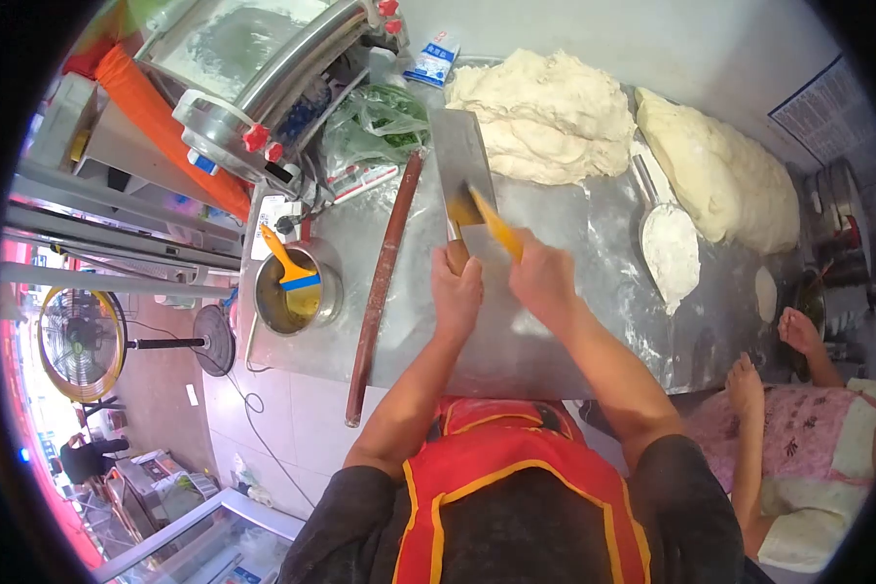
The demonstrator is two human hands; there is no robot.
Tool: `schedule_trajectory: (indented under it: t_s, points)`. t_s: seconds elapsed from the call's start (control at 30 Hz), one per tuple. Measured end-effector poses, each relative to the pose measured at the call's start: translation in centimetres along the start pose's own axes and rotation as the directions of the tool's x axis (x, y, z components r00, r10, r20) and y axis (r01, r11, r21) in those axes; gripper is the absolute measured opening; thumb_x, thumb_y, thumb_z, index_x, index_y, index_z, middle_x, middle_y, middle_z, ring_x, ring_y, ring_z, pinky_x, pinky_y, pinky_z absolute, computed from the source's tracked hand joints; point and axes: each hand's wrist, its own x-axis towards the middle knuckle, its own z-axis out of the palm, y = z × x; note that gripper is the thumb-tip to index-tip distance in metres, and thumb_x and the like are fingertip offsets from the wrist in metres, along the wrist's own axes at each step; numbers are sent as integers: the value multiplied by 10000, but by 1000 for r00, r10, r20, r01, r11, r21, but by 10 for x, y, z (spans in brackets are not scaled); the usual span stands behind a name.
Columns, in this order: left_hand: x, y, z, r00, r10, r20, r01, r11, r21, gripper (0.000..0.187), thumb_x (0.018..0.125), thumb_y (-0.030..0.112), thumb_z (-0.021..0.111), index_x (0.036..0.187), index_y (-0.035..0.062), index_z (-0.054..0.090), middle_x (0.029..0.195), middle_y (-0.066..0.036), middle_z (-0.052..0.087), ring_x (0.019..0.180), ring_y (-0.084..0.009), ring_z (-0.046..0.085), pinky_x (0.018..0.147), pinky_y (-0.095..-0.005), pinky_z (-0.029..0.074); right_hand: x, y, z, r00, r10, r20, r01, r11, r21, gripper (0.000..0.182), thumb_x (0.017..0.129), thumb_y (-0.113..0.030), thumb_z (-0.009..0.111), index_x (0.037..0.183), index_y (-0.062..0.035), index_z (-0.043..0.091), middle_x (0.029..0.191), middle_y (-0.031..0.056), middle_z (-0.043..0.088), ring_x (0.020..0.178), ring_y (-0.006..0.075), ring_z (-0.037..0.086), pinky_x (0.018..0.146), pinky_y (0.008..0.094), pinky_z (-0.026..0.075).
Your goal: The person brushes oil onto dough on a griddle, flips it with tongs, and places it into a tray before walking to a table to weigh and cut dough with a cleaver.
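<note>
My left hand [456,292] is closed round the handle of a broad metal cleaver [459,156], held over the steel table [419,341]. Closed on a yellow scraper [497,226], my right hand [543,280] is just to the right. The scraper's end meets the cleaver blade near its lower part. Beyond the blade lies a large rough dough mass [555,117]. A long brown rolling pin [383,282] rests left of my left hand.
A metal pot [329,292] with an orange-handled brush stands left. Right are a flour scoop [670,248], smoother dough [720,175] and a co-worker's hands [747,387]. A roller machine [263,107] and plastic bag [370,127] occupy the back left.
</note>
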Motion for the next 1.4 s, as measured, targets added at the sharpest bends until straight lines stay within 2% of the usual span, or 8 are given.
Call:
schedule_trajectory:
  t_s: [0.4, 0.6, 0.77, 0.83, 0.97, 1.03, 1.13, 1.4]
  points:
    - [7, 8, -32, 994, -103, 35, 109, 963, -248, 182, 816, 65, 545, 931, 47, 405, 628, -8, 432, 421, -74, 402, 339, -224, 306, 101, 70, -31, 998, -19, -67, 0, 961, -277, 201, 749, -95, 569, 943, -42, 569, 774, 202, 640, 746, 374, 625, 678, 461, 483]
    - [1, 4, -55, 964, -154, 218, 173, 982, -70, 237, 810, 66, 535, 1023, 23, 439, 618, -7, 439, 429, -86, 412, 355, -231, 310, 141, 111, -31, 999, 38, -5, -37, 943, -330, 278, 777, -240, 621, 955, -28, 597, 838, 212, 631, 824, 379, 608, 698, 447, 469]
    - [-14, -94, -77, 864, -286, 415, 140, 927, 349, 514, 798, 159, 568, 1268, 28, 407, 647, -14, 487, 466, -99, 445, 396, -244, 369, 17, 55, -156, 982, 149, -118, -138, 986, 97, 318, 817, -220, 586, 1075, -34, 594, 893, 210, 634, 838, 319, 633, 719, 341, 465]
    - [-28, -135, -63, 805, -317, 501, 142, 924, 356, 540, 793, 223, 589, 1277, 45, 428, 675, -13, 505, 508, -99, 465, 420, -249, 394, -37, 101, -186, 912, 303, -276, -314, 949, 4, 276, 839, -137, 557, 1067, 17, 584, 925, 179, 641, 846, 265, 617, 768, 331, 455]
    - [-49, -66, -3, 676, -525, 517, 363, 848, 386, 494, 795, 289, 594, 1213, 48, 488, 817, -75, 556, 669, -169, 550, 566, -333, 466, -116, 225, -205, 855, 339, -393, -481, 801, -356, 357, 825, -51, 488, 1165, 59, 486, 1017, 270, 583, 952, 432, 552, 830, 399, 428]
    - [-41, -156, 27, 739, -388, 551, -12, 810, 586, 448, 807, 294, 584, 1166, 37, 505, 943, -144, 584, 863, -253, 581, 747, -390, 465, -139, 293, -184, 823, 361, -439, -541, 734, -411, 389, 808, -42, 475, 1184, 58, 458, 1057, 290, 573, 1009, 456, 528, 861, 442, 421]
    - [-66, -113, 15, 741, -222, 633, -97, 898, 428, 542, 822, 341, 557, 1234, 2, 458, 1066, -195, 594, 968, -300, 587, 834, -380, 456, -141, 334, -160, 704, 571, -422, -710, 546, -446, 450, 777, -84, 502, 1205, 43, 444, 1058, 292, 575, 992, 443, 555, 859, 476, 440]
    - [-122, -54, -113, 937, -290, 196, 199, 903, 382, 472, 872, 322, 518, 1222, 7, 489, 1084, -171, 603, 953, -275, 618, 832, -354, 488, -115, 374, -140, 631, 493, -599, -726, 648, -231, 477, 818, -183, 575, 1216, 46, 449, 1061, 267, 585, 953, 408, 590, 830, 457, 474]
